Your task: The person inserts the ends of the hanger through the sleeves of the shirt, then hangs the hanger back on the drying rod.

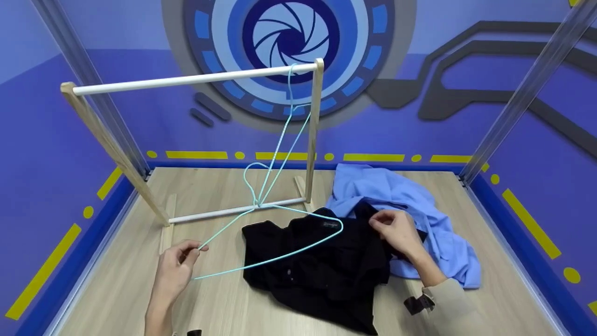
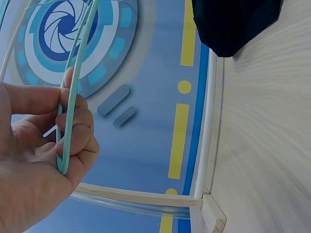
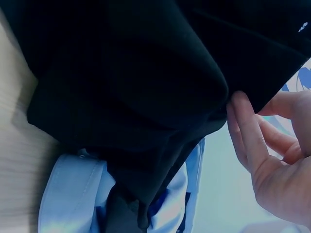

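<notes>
My left hand point(image 1: 175, 268) grips one end of a light-green wire hanger point(image 1: 289, 254), its fingers curled round the wire in the left wrist view. The hanger's other end overlaps the neck of a black shirt point(image 1: 326, 261) in the head view, and its hook points up and back. With thumb and fingers, my right hand point(image 1: 396, 231) pinches the black cloth at the shirt's right side, near the shoulder; the right wrist view shows the fingertips point(image 3: 240, 99) at the fabric's edge. The shirt's front droops toward the table's near side.
A wooden rack with a white top rail point(image 1: 196, 80) stands at the back left. Another light-green hanger point(image 1: 283, 135) hangs from the rail's right end. A crumpled blue shirt point(image 1: 438, 224) lies on the wooden table point(image 1: 116, 289), right of and partly under the black shirt.
</notes>
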Motion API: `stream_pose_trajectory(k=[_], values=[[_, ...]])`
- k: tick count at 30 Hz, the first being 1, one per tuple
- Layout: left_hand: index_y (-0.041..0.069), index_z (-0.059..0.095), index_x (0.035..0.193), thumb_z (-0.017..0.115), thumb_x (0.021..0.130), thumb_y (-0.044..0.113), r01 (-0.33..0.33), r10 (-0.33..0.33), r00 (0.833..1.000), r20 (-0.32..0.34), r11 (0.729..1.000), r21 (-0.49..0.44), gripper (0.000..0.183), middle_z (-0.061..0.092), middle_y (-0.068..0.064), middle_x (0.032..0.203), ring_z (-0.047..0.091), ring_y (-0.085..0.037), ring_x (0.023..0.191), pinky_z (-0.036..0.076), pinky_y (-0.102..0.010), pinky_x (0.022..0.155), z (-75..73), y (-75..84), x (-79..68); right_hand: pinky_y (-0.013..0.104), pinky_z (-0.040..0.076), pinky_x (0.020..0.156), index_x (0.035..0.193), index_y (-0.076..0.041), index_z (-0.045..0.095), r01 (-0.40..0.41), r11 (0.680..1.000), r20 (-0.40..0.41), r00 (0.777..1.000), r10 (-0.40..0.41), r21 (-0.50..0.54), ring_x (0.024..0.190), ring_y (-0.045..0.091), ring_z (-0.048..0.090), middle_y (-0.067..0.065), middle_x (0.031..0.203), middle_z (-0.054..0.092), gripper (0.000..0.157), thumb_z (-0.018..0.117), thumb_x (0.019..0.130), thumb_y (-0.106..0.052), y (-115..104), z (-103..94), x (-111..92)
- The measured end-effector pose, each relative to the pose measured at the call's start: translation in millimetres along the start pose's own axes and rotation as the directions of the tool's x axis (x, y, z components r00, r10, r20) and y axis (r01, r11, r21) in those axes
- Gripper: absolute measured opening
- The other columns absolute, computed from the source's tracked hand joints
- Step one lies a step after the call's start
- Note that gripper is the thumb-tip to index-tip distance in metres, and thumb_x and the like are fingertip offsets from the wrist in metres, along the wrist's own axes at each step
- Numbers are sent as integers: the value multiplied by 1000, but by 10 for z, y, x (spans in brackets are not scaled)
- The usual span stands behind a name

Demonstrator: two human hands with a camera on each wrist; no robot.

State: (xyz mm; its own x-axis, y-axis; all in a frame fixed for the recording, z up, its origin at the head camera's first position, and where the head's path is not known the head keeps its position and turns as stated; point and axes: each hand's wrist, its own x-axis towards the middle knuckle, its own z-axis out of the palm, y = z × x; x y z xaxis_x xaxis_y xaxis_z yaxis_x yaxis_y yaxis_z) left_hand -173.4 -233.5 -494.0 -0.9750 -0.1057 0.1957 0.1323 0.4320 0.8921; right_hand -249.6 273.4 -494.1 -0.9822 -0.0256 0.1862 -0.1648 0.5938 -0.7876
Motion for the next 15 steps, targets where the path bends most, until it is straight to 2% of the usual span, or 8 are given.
stream_pose_trajectory(k=[7,15], values=[[2,75,97,60,99,-5,21,-21,999,31,1000,21,16,73,-4,91,51,-13,69,41,-24,63,38,3,4,27,52,55,89,-11,78,37,999,-9,999,-37,-29,55,16,63,-1,74,71,5,75,93,-12,-55,7,35],[2,75,98,62,99,-5,14,-14,998,55,1000,-7,15,72,-4,92,50,-13,69,41,-24,64,138,-29,16,27,51,54,88,-10,77,71,997,-7,997,-71,-24,53,16,62,-1,75,71,5,75,93,-11,-120,18,61]])
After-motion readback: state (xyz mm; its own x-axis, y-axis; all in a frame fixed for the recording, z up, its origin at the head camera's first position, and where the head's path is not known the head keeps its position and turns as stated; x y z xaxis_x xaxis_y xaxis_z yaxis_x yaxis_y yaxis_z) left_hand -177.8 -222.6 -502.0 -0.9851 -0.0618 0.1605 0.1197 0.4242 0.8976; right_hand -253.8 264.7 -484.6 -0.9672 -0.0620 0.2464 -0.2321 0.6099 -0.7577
